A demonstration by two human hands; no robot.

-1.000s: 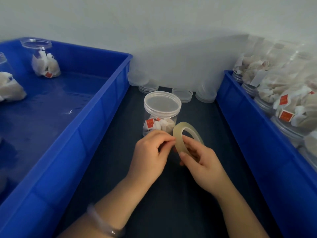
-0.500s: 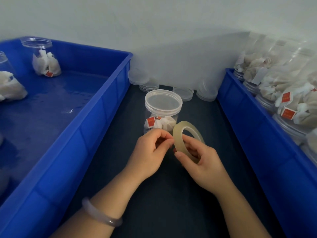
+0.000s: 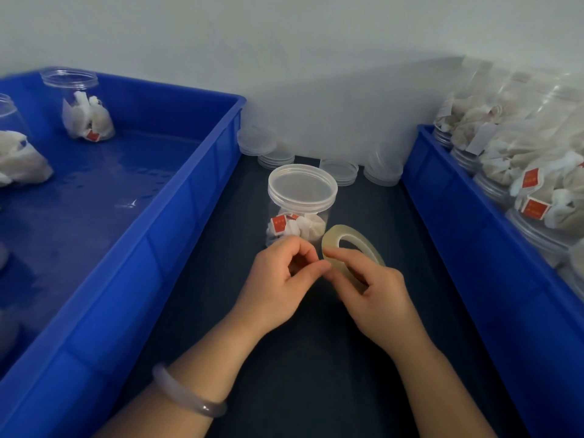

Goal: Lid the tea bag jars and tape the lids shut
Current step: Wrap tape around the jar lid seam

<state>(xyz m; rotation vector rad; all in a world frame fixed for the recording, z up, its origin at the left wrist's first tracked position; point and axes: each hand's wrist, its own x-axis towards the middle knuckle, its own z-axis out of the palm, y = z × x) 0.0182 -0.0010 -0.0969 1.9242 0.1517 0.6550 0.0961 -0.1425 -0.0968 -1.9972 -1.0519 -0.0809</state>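
Head view: centre-frame jar carries its lid, untaped. Just below it, the right hand grips the tape roll; the left hand pinches the roll's edge, probably the loose end. Upper left, an open jar awaits lidding.

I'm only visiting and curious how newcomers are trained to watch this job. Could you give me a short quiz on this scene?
1. Multiple choice: what does the right hand hold?
A. a tape roll
B. a spare lid
C. a tea bag
2. True or false: the jar just beyond the tape roll already has its lid on.
3. Short answer: which wrist wears the bracelet?

Key: 1 A; 2 true; 3 the left.
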